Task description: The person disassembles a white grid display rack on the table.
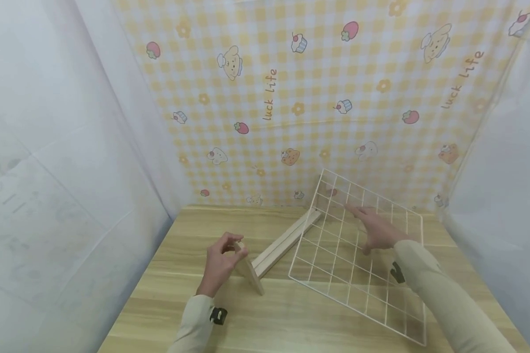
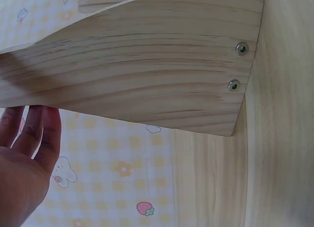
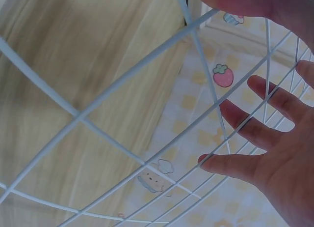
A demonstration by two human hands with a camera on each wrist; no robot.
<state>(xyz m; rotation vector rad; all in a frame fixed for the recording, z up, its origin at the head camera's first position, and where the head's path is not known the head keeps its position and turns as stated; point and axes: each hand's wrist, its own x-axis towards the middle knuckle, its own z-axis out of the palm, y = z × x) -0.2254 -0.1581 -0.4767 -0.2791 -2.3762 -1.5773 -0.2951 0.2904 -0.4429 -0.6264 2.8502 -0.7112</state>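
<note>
Your stand's board (image 1: 250, 272) is at the near end of two slats (image 1: 287, 243), on the table (image 1: 274, 323) left of the grid. Your left hand (image 1: 221, 262) has thumb and fingers pinching the top of that board; two screws (image 2: 242, 48) sit near its foot. The slats run away from you to the right, far end seen through the grid (image 3: 144, 164). You've got the grid tilted, at the right of the table (can't tell if its low edge touches the wood). Your right hand (image 1: 378, 230) is at the wires, fingers straight and spread, not wrapped round one. Light sleeves (image 1: 450, 294) on both arms. Behind: yellow-check cloth (image 1: 298, 109); white sheets (image 1: 48, 147) hang at both sides.
</note>
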